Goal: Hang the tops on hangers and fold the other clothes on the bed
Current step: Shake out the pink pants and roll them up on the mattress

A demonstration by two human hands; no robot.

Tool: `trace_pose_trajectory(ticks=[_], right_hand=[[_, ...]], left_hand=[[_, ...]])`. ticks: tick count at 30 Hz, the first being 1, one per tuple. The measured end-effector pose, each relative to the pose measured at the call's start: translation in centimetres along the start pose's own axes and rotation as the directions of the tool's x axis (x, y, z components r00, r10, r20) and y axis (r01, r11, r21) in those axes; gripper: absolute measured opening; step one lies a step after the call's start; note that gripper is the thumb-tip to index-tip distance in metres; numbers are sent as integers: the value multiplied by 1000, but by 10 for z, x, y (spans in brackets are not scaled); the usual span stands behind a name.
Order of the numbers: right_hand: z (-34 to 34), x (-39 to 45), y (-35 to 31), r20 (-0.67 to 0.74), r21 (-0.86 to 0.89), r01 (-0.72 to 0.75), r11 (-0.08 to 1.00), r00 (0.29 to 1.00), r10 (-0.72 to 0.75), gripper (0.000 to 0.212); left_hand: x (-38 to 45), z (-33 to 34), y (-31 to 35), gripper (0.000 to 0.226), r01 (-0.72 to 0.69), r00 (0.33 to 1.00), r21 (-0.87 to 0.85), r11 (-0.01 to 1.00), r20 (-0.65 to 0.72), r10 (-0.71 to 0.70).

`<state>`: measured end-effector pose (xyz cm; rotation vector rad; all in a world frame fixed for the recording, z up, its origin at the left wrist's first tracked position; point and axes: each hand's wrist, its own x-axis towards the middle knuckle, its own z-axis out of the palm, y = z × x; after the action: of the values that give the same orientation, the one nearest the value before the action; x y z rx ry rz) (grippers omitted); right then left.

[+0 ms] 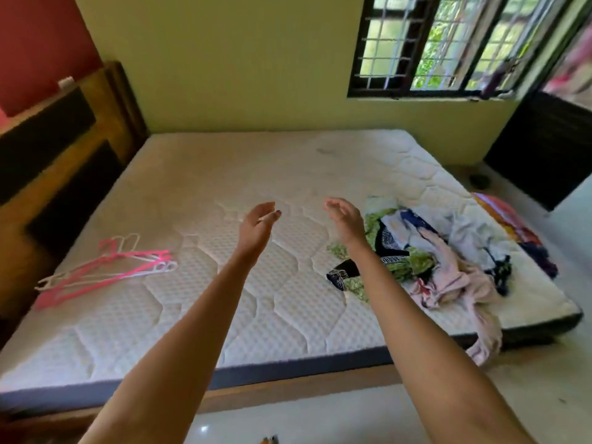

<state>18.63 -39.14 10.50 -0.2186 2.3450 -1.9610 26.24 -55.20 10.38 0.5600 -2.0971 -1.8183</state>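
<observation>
A bare white quilted mattress [224, 193] fills the middle of the view. On its right side lies a heap of mixed clothes [445, 254], with green, black, white and pale pink pieces; one pink piece hangs over the front edge. Several pink and white hangers [105, 267] lie on the left side. My left hand [259, 224] and my right hand [344, 219] are stretched out above the mattress centre, palms facing each other, fingers relaxed and holding nothing. The right hand is just left of the heap.
A wooden headboard [64, 149] with dark panels runs along the left. A barred window [448, 43] is in the far wall. A dark cabinet [541, 145] stands at the right. A bright folded cloth [509, 219] lies at the mattress's right edge. Pale floor lies in front.
</observation>
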Motion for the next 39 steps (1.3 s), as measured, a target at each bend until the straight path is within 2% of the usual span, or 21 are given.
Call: trace_pose_trajectory(ticks=[3, 7, 12, 19, 24, 27, 29, 31, 33, 35, 37, 39], right_hand=[[-34, 12, 14, -97, 16, -34, 999, 995, 36, 26], [-76, 30, 42, -192, 39, -111, 993, 975, 116, 18], [-120, 66, 78, -258, 30, -223, 974, 940, 223, 21], [-199, 145, 151, -216, -161, -437, 885, 891, 400, 30], [-274, 187, 223, -273, -278, -625, 729, 779, 564, 32], [-310, 196, 267, -382, -437, -712, 550, 700, 603, 42], [-324, 196, 286, -364, -510, -757, 409, 620, 695, 52], [-333, 194, 307, -254, -615, -715, 333, 579, 775, 58], [-337, 191, 317, -170, -680, -653, 334, 583, 795, 56], [-337, 194, 317, -185, -632, -685, 362, 587, 788, 48], [-333, 204, 302, -139, -591, -700, 401, 579, 804, 33], [-327, 216, 270, -73, -521, -708, 476, 593, 802, 15]], left_hand=[[20, 46, -3, 32, 28, 992, 9, 1000, 126, -29], [42, 102, -7, 40, 35, 969, 37, 999, 241, -43], [67, 173, -26, 35, 41, 951, 120, 992, 299, -75], [109, 285, -56, 33, 111, 944, 227, 968, 279, -174], [131, 381, -74, 34, 146, 918, 333, 932, 306, -253], [137, 430, -86, 36, 175, 896, 359, 917, 328, -299], [137, 450, -95, 37, 206, 879, 370, 906, 338, -338], [136, 466, -106, 37, 227, 863, 391, 892, 344, -370], [134, 475, -114, 36, 244, 852, 401, 883, 347, -393], [133, 479, -118, 36, 266, 845, 408, 874, 337, -414], [135, 479, -117, 37, 270, 838, 424, 865, 340, -428], [136, 477, -114, 44, 224, 771, 490, 843, 440, -461]])
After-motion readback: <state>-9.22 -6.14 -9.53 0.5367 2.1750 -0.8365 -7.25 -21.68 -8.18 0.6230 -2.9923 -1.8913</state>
